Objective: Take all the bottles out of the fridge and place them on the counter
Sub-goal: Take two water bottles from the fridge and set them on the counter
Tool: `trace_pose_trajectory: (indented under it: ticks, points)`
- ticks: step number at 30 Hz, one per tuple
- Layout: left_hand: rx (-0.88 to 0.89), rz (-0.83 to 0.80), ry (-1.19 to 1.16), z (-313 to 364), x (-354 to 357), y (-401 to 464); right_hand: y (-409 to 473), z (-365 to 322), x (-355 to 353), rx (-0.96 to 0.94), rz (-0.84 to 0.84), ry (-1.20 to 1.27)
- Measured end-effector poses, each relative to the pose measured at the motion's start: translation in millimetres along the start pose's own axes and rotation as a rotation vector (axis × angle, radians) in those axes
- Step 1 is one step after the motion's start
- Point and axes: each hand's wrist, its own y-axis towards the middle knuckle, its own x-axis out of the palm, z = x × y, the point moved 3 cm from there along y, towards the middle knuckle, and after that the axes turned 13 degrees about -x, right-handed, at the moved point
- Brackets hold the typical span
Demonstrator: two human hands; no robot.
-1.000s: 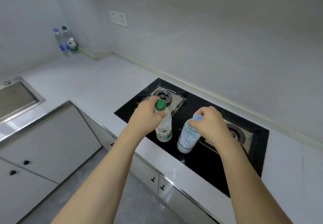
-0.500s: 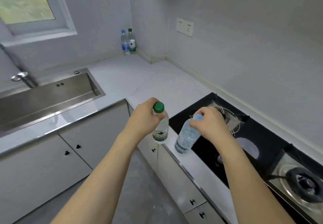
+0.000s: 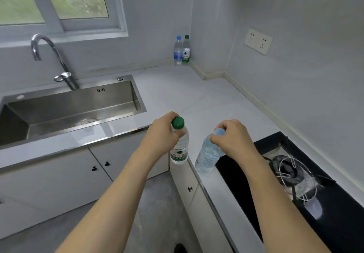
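Note:
My left hand [image 3: 162,134] grips the neck of a clear bottle with a green cap and green label [image 3: 179,150], held upright in the air over the counter's inner corner. My right hand [image 3: 232,138] grips the top of a clear bottle with a pale blue cap [image 3: 207,158], tilted, also in the air. Two more bottles stand in the far corner of the white counter [image 3: 177,95]: one with a blue cap and blue label [image 3: 177,52], one with a green cap [image 3: 186,50]. The fridge is out of view.
A steel sink [image 3: 78,104] with a curved tap [image 3: 49,55] sits on the left under a window. A black gas hob [image 3: 295,177] with burners fills the right. A wall socket [image 3: 258,40] is above the counter. White cabinets stand below.
My view has swung left from the hob toward the sink and the counter corner. Both hands carried their bottles along, still gripped at the top.

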Motion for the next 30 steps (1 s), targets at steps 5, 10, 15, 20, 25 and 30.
trace_pose_trajectory:
  ticks: [5, 10, 15, 20, 25, 30]
  points:
    - [-0.057, 0.054, 0.015, 5, -9, 40, 52, 3, 2, -0.048, -0.009, 0.013]
    - [-0.068, 0.093, -0.003, 7, -20, 69, 92, 0, 15, -0.075, -0.039, -0.001]
    - [-0.112, 0.098, -0.056, -7, -33, 104, 131, -8, 34, -0.095, -0.062, -0.003]
    - [-0.099, 0.104, -0.005, -20, -53, 148, 174, -26, 58, -0.094, -0.069, -0.005]
    - [-0.087, 0.057, 0.010, -37, -83, 201, 220, -50, 82, -0.056, -0.045, -0.006]
    - [-0.031, 0.037, 0.025, -45, -111, 249, 264, -75, 96, -0.019, 0.007, -0.007]
